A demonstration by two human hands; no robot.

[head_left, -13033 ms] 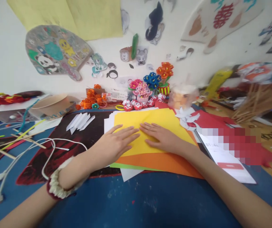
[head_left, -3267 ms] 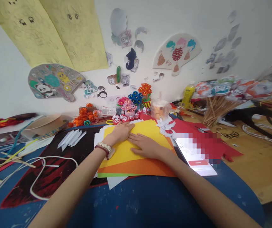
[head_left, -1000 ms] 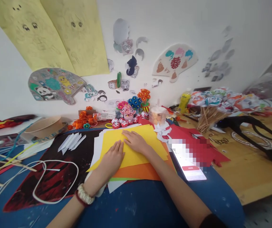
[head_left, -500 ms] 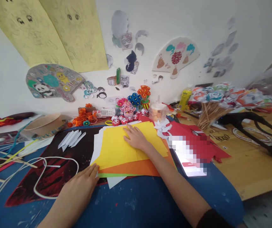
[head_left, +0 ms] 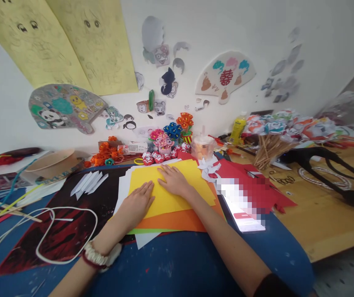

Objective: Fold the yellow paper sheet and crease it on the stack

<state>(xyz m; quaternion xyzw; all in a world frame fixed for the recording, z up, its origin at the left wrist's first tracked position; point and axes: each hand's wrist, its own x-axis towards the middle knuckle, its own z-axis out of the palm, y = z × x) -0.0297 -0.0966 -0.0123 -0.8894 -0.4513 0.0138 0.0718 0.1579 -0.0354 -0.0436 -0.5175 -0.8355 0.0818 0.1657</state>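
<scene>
Yellow paper (head_left: 168, 203) lies over an orange sheet (head_left: 173, 221) on the bench (head_left: 167, 264) beneath the left hand (head_left: 137, 205) and right hand (head_left: 175, 181), both laid flat and gripping nothing, and uneven pressure from them could skid it askew or press in a stray crease.

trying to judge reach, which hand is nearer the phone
Right: the right hand is on the yellow paper, left of the phone; the left hand is farther left.
</scene>
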